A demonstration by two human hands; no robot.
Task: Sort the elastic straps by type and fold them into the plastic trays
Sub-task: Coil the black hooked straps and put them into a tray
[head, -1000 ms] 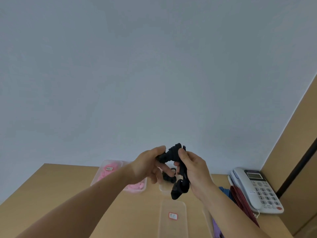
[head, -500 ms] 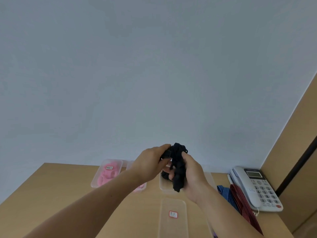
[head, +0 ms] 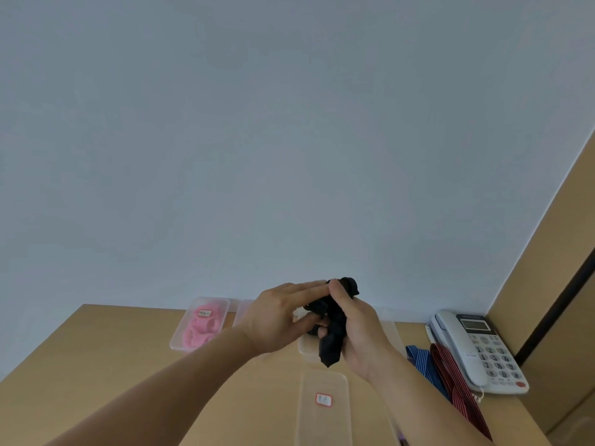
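Black bundle now: the black strap point(head: 333, 329) is bunched tight between both hands, up off the desk point(head: 112, 349), well left of the phone point(head: 476, 346). A second ago it was stretched in a loose arc with a loop dangling. The hands have since closed in and folded it over. One short tail sticks out below the right hand point(head: 357, 329).

Right hand: fingers wrapped round the bundle, firm hold. Left hand point(head: 280, 320): fingers nearly straight over the top, thumb underneath, pinching the fold flat.

Read: fold nearly done, drop-off next. The clear tray point(head: 304, 350) under the hands is the likely target; I can't see its contents.

Farther left of the phone, the pink tray point(head: 175, 344) already holds pink straps point(head: 201, 329). Blue strap point(head: 421, 358) and red strap point(head: 457, 381) lie just beside the phone, unsorted.
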